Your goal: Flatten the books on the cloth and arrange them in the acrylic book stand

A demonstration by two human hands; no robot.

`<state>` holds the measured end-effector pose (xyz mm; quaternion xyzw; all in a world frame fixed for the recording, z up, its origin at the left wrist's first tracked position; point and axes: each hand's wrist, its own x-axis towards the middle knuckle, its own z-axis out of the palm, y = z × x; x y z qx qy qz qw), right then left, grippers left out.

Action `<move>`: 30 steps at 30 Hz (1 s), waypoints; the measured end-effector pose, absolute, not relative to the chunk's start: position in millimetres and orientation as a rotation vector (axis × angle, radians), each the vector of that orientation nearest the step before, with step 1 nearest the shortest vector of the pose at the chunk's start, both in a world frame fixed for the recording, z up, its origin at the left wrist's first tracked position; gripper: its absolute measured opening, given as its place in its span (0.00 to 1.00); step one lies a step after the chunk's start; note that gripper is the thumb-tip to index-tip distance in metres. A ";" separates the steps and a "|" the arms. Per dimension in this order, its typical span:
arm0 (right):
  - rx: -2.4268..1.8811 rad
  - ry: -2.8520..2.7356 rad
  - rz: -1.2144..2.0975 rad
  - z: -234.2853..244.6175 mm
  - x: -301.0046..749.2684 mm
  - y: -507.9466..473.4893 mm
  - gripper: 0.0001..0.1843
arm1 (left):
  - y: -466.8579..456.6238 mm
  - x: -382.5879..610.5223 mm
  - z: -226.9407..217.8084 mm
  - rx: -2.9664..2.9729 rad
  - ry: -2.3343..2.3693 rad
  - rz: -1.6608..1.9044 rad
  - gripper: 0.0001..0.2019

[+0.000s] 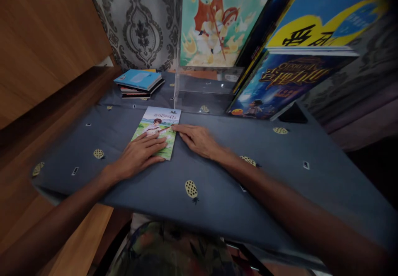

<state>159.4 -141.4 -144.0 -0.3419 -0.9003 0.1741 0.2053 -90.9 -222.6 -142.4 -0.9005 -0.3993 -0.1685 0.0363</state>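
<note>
Head view: thin book with green-meadow cover lies closed and flat on cloth-covered counter, left of centre. Left hand open, palm down, fingers spread across near part of cover. Right hand at book's right edge, index finger extended, tip touching cover; whether it pinches edge, cannot tell. Far left, small stack of books. Far side, clear stand holds upright teal book; blue book stands to right.
</note>
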 end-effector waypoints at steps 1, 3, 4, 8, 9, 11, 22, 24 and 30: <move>-0.914 -2.482 0.537 -145.4 159.9 -146.2 0.23 | -223.7 -90.1 -142.4 -2.762 -1.213 -0.565 0.22; -0.848 -2.430 0.641 -147.1 160.9 -156.1 0.24 | -225.5 -88.4 -141.7 -2.763 -1.184 -0.656 0.19; -0.820 -2.406 0.690 -147.6 161.4 -160.8 0.24 | -226.0 -87.5 -141.0 -2.767 -1.171 -0.693 0.17; -0.740 -2.330 0.808 -147.7 162.3 -173.1 0.25 | -226.3 -85.1 -137.5 -2.770 -1.166 -0.779 0.14; -0.731 -2.316 0.818 -147.5 162.4 -174.4 0.25 | -226.2 -84.8 -136.9 -2.769 -1.179 -0.787 0.13; -0.727 -2.295 0.823 -147.0 162.5 -175.4 0.23 | -226.2 -84.5 -135.9 -2.769 -1.217 -0.796 0.14; -0.682 -2.443 0.713 -149.2 165.0 -177.7 0.26 | -227.2 -84.9 -136.4 -2.775 -1.167 -0.822 0.13; -0.698 -2.565 0.621 -146.1 166.0 -181.5 0.27 | -228.1 -86.3 -137.7 -2.787 -1.153 -0.786 0.13; -0.720 -2.816 0.378 -137.0 167.8 -193.8 0.33 | -228.1 -87.0 -138.5 -2.805 -1.220 -0.777 0.14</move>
